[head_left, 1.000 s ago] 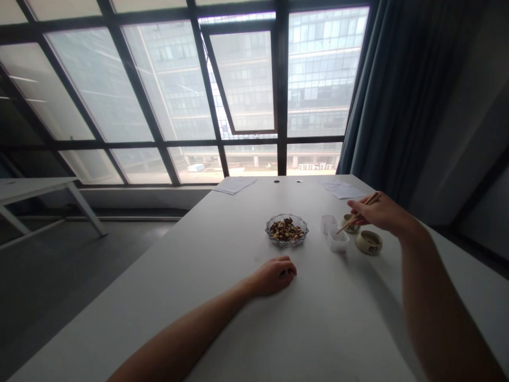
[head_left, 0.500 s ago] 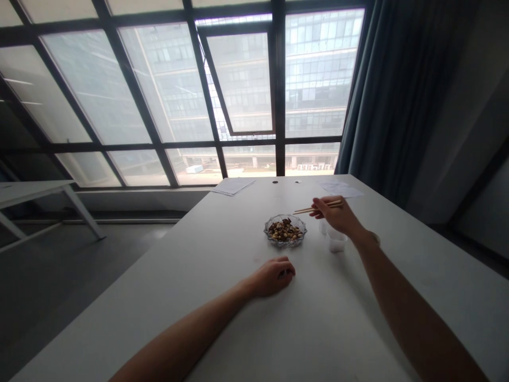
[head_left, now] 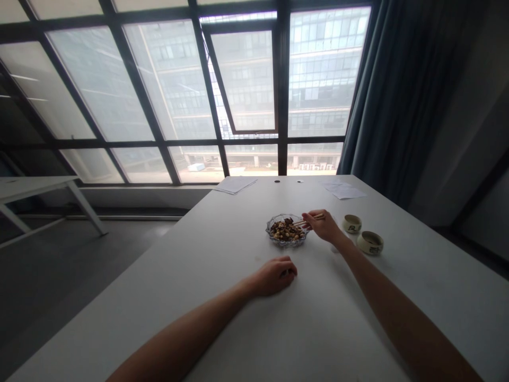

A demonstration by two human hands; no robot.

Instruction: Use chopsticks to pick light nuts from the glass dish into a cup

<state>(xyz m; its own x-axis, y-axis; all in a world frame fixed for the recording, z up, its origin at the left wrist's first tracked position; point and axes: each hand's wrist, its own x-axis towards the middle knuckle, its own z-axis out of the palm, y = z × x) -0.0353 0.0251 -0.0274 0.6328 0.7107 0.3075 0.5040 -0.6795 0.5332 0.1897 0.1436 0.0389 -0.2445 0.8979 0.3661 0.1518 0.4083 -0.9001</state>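
A clear, scalloped glass bowl (head_left: 271, 238) on the white table holds a mix of nuts and dark pieces (head_left: 287, 230). My right hand (head_left: 323, 225) grips a pair of wooden chopsticks (head_left: 318, 217) at the bowl's right side, their tips among the nuts. Whether they pinch a piece is too small to tell. Closer to me, my left hand (head_left: 274, 276) rests on the table in a loose curl, with no object visible in it. A clear plastic cup (head_left: 336, 247) is mostly hidden behind my right hand and wrist.
Two small cream ceramic cups with dark markings, a farther one (head_left: 352, 224) and a nearer one (head_left: 370, 243), stand right of my right hand. Papers lie at the table's far left (head_left: 236, 184) and far right (head_left: 342, 189). Another white table (head_left: 35, 184) stands at left.
My right hand has moved left and down, bringing the chopstick tips from above the bowl's edge into the nuts. Both ceramic cups are now uncovered. My left hand stays put.
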